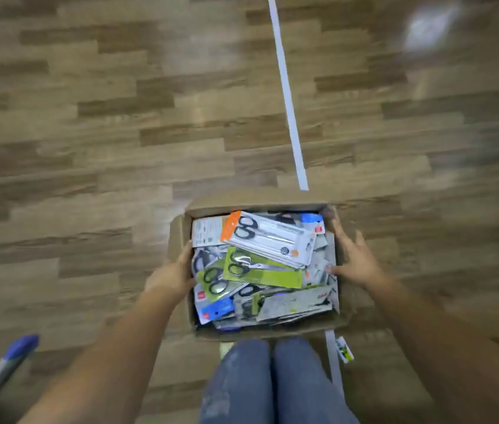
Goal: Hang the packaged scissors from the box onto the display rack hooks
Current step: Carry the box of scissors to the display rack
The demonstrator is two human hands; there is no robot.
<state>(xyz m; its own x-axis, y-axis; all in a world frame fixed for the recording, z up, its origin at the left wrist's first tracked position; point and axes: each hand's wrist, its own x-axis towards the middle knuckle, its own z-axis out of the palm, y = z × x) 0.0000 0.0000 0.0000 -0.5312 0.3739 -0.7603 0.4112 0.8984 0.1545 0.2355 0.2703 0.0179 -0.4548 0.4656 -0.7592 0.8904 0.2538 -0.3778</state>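
The person's knees (272, 377) sit nearest, then the cardboard box (181, 240) on the wood floor (89, 117), heaped with packaged scissors (260, 267). The left hand (172, 276) grips the left wall; the right hand (355, 258), fingers spread, presses the right wall. Lifted unevenly, loose packs could slide out. No rack shows.

Print on the scissors packages (265, 264) is too blurred to read
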